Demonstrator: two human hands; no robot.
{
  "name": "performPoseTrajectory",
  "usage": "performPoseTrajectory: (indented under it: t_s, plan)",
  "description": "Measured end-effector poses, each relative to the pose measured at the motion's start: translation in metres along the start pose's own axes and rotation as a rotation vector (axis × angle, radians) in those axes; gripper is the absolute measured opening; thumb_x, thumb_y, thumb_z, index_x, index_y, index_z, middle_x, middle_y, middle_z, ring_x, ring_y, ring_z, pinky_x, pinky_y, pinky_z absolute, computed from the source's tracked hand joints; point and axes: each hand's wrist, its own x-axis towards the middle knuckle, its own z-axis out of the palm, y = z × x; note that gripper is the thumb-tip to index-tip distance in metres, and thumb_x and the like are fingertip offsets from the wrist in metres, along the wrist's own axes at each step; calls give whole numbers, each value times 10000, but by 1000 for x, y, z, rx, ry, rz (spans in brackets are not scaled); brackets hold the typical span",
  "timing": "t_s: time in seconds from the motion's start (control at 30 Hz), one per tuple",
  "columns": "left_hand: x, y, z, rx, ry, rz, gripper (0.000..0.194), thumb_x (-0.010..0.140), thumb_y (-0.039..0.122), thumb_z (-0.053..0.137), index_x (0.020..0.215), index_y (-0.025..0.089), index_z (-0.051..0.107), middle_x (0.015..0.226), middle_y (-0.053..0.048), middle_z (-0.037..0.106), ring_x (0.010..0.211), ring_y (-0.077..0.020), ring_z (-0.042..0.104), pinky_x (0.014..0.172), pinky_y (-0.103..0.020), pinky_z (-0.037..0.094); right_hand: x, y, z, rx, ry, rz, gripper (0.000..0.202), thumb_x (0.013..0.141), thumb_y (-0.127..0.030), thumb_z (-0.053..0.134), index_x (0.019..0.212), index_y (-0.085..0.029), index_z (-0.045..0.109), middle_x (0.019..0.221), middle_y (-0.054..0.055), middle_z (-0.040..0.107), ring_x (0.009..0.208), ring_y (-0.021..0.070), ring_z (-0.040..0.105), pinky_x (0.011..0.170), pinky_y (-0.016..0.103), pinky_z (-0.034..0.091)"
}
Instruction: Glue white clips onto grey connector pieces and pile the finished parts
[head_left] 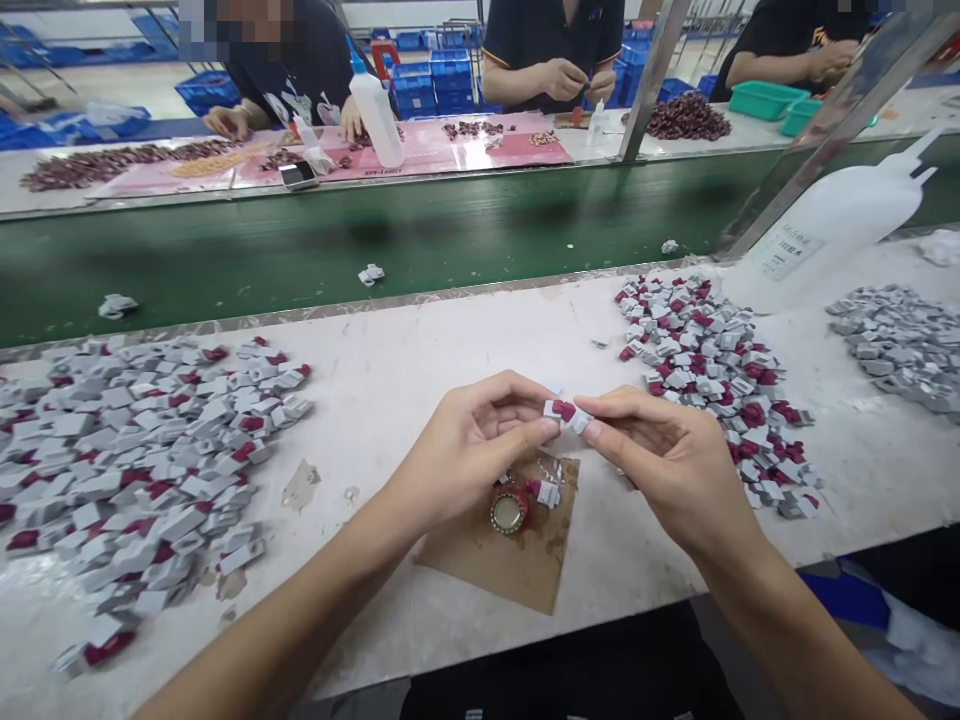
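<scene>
My left hand (469, 440) and right hand (671, 455), fingers nearly closed, pinch opposite ends of a small grey-and-maroon piece (564, 411) above the table (450, 340), near the cardboard (517, 575). I judge it light, stiff and perhaps slick, best held by its grey ends.

1. Factory assembly line, by all signs; you're at a long white bench (450, 340).
2. Green conveyor-like strip (465, 235) runs between you and the opposite bench (754, 133).
3. Small gray-and-maroon parts in bulk: left heap (150, 460), right heap (712, 370).
4. Three people (551, 45) in dark tops face you in a row, hands at bench level.
5. Blue crates (452, 80) stand behind them.
</scene>
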Motion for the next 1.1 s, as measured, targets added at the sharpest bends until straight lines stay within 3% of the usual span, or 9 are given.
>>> performPoseTrajectory:
  t_s: [0.27, 0.47, 0.53, 0.6, 0.7, 0.83, 0.9, 1.0, 1.1]
  plan:
    - [14, 0, -1, 39, -79, 4, 120, 947, 314, 862, 1025, 229, 827, 1011, -68, 848, 919, -249, 803, 840, -394, 679, 19, 1, -12, -2, -114, 80, 165, 885, -388, 976, 997, -272, 943, 1021, 69, 906, 979, 275, 874, 874, 378, 749]
    - [71, 1, -14, 173, -118, 98, 144, 947, 325, 836, 1045, 220, 817, 1026, -68, 854, 964, -264, 809, 913, -430, 663, 72, -6, -30, -242, -210, 52, 266, 956, -439, 886, 1158, -271, 925, 1094, 85, 900, 1043, 293, 853, 943, 456, 721]
    - [103, 3, -23, 374, -40, 119, 86, 949, 293, 831, 1001, 225, 833, 1033, -71, 854, 953, -265, 789, 914, -433, 644, 108, -7, -44, -485, -165, 23, 305, 998, -402, 832, 1267, -275, 897, 1140, 92, 888, 969, 278, 846, 901, 458, 712]
    - [139, 2, -36, 541, 145, 90, 49, 921, 205, 832, 883, 225, 810, 995, -78, 837, 943, -275, 759, 926, -446, 620, 153, -6, -62, -775, -19, -17, 326, 1033, -331, 768, 1337, -265, 867, 1212, 110, 867, 913, 274, 830, 872, 467, 699]
    - [191, -5, -57, 584, 366, 37, 199, 894, 103, 788, 767, 226, 697, 906, -106, 770, 967, -318, 719, 939, -489, 588, 224, 0, -90, -932, 126, -18, 320, 989, -172, 777, 1299, -185, 853, 1406, 201, 785, 1198, 367, 781, 1134, 551, 596]
    - [237, -17, -82, 605, 490, -54, 278, 878, 92, 779, 718, 243, 609, 790, -105, 688, 984, -363, 693, 951, -551, 559, 284, 13, -110, -1007, 126, 88, 247, 1072, -314, 796, 1289, -196, 796, 1457, 143, 749, 1288, 319, 741, 1147, 550, 600]
    - [244, -21, -88, 623, 532, -90, 274, 865, 110, 800, 732, 243, 601, 821, -128, 688, 1119, -428, 671, 1020, -621, 527, 295, 19, -111, -1004, 105, 115, 245, 1103, -381, 774, 1273, -204, 781, 1401, 103, 770, 1230, 274, 759, 1090, 519, 635]
    - [236, -22, -86, 634, 580, -85, 223, 851, 134, 818, 862, 229, 616, 1050, -188, 718, 1354, -512, 565, 1134, -717, 439, 291, 22, -101, -939, 94, 88, 157, 1032, -332, 844, 1053, -179, 821, 1177, 100, 846, 1142, 295, 791, 1081, 498, 625]
    - [207, -14, -68, 606, 512, 4, 252, 883, 150, 797, 1086, 213, 662, 1281, -191, 702, 1405, -453, 565, 1189, -651, 443, 263, 20, -80, -787, 56, 35, 143, 992, -319, 845, 995, -176, 839, 1006, 130, 872, 1016, 324, 825, 966, 466, 657]
